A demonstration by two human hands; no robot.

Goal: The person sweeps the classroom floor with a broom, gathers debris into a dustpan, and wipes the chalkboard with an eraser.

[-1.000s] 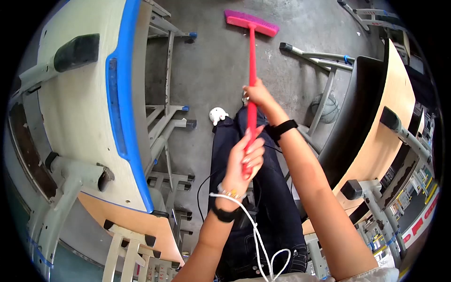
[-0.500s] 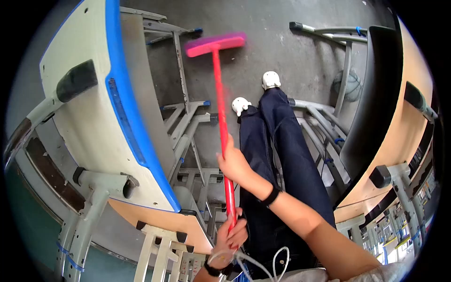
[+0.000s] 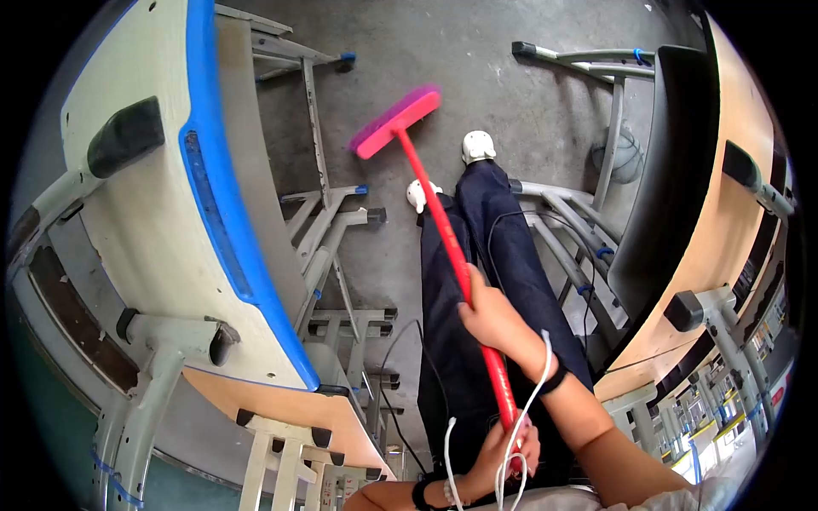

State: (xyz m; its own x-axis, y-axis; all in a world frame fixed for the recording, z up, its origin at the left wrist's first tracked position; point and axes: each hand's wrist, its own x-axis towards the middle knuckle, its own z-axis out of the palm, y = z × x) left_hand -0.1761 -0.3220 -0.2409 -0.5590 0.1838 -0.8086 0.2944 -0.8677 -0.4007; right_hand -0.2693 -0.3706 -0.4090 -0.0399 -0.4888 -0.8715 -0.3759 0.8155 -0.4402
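Note:
A broom with a long red handle slants across the head view. Its pink head with purple bristles is over the grey floor at the upper middle, left of my feet. About halfway along the handle, my right hand is wrapped round it. Closer to my body, my left hand grips the handle near its end. White cords hang in front of my left hand and partly cover it. Both my wrists have dark bands.
To the left stands a pale desk with a blue edge, with upturned chair legs on it. Another desk stands on the right. Metal legs reach into the aisle from both sides. A ball lies behind the right legs.
Both hands have moved right with the broom handle, which now slants more. The broom head has turned, its left end dropping lower. My view has shifted slightly.

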